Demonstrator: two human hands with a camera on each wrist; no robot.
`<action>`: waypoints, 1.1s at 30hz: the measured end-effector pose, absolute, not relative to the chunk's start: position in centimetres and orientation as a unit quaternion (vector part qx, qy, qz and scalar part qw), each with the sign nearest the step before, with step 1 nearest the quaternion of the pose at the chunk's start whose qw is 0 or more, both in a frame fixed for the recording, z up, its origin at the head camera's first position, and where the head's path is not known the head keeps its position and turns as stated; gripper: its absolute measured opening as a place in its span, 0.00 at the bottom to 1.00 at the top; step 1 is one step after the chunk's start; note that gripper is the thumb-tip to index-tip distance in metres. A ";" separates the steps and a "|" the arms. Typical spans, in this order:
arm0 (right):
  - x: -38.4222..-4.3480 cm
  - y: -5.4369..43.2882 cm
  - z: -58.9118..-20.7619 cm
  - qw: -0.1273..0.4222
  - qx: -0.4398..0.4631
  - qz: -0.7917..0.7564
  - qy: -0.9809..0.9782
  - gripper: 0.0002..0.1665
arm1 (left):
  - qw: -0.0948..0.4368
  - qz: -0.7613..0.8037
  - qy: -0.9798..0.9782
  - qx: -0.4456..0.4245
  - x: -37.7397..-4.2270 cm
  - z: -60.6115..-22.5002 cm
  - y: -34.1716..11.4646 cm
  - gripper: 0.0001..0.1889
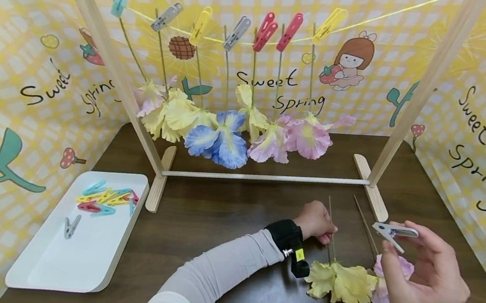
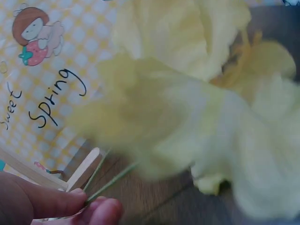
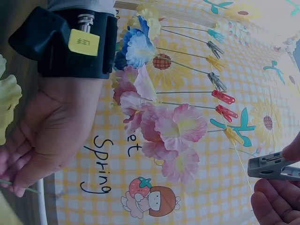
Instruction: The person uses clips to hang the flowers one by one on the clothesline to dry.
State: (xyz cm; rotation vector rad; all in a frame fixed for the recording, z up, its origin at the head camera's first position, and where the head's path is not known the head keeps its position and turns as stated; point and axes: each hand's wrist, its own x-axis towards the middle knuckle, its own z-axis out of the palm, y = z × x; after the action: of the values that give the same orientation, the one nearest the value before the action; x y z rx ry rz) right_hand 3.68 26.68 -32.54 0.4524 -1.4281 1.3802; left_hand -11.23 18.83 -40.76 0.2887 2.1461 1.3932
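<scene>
In the head view my left hand (image 1: 316, 221) pinches the thin green stem (image 1: 329, 239) of a yellow flower (image 1: 347, 282) between thumb and fingers. The left wrist view shows this hand (image 2: 56, 199) with the blossom (image 2: 178, 103) large and blurred beyond it. My right hand (image 1: 431, 280) holds a grey clothespin (image 1: 394, 230) by its legs between thumb and fingers, raised over the table. Its grey plastic body (image 3: 272, 166) also shows in the right wrist view. Partly hidden behind the right thumb lies a pink flower (image 1: 404, 267), whose stem (image 1: 364, 223) points away from me.
A wooden frame (image 1: 387, 137) carries a yellow string (image 1: 381, 16) where several clothespins hold flowers upside down, including a blue one (image 1: 222, 139). At left, a white tray (image 1: 66, 266) contains loose clothespins (image 1: 106, 200). Checked cloth (image 1: 479, 63) surrounds the dark table (image 1: 219, 203).
</scene>
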 end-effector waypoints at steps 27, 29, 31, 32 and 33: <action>3.8 26.6 -32.6 0.520 0.185 0.578 -0.601 0.21 | 0.308 0.368 0.871 0.106 -10.9 -42.1 18.9 0.21; 3.8 26.5 -32.5 0.520 0.189 0.584 -0.595 0.21 | 0.309 0.371 0.869 0.105 -10.9 -42.2 19.0 0.21; 3.8 26.5 -32.5 0.519 0.193 0.585 -0.593 0.21 | 0.308 0.371 0.870 0.106 -10.9 -42.3 19.0 0.20; 3.8 26.5 -32.5 0.518 0.192 0.585 -0.594 0.21 | 0.308 0.372 0.870 0.106 -10.9 -42.4 19.0 0.20; 3.8 26.5 -32.5 0.518 0.192 0.585 -0.594 0.21 | 0.307 0.371 0.870 0.107 -10.9 -42.4 19.0 0.21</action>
State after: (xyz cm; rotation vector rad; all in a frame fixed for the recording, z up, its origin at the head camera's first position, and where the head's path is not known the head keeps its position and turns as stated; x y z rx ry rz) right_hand 3.80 26.49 -32.49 0.4608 -1.4241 1.4041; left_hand -10.91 19.02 -42.37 0.2837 2.3022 0.9807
